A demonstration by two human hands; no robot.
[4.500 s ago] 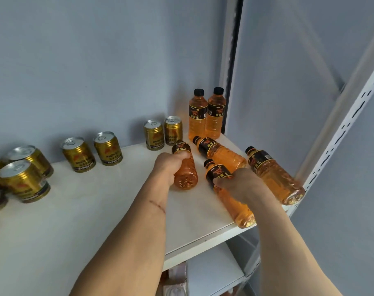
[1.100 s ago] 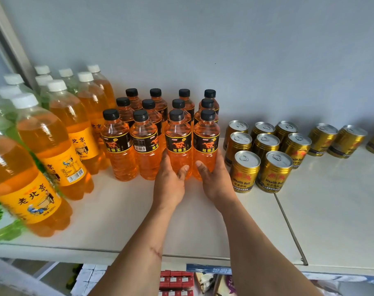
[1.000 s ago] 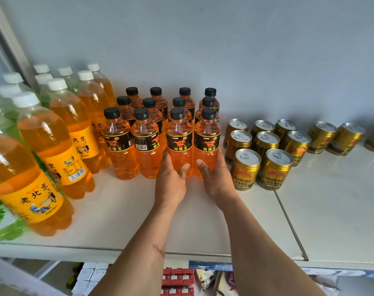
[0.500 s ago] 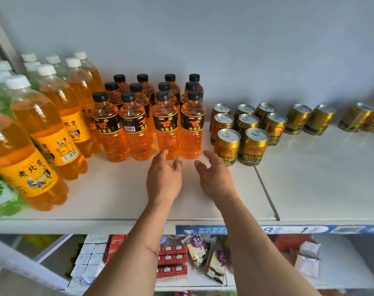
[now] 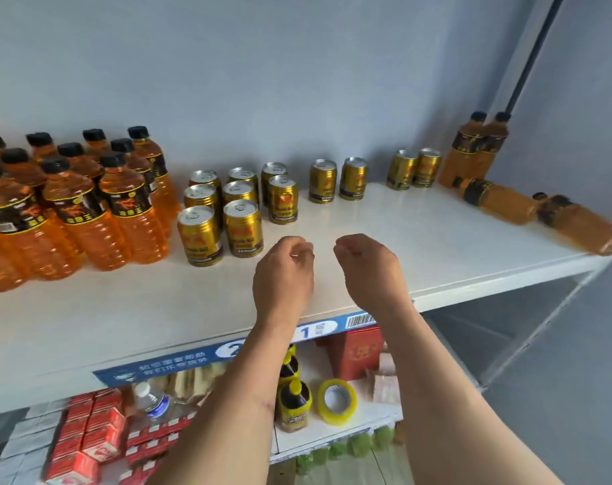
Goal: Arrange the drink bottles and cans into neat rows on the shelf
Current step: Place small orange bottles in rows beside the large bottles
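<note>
Both hands hover over the shelf (image 5: pixel 420 239), holding nothing: the left hand (image 5: pixel 283 271) and right hand (image 5: pixel 369 271) have loosely curled fingers. Gold cans (image 5: pixel 224 211) stand just beyond, beside rows of orange bottles (image 5: pixel 77 211). Far right, two bottles (image 5: pixel 479 148) stand; two more (image 5: pixel 542 215), somewhat blurred, seem to lie flat.
</note>
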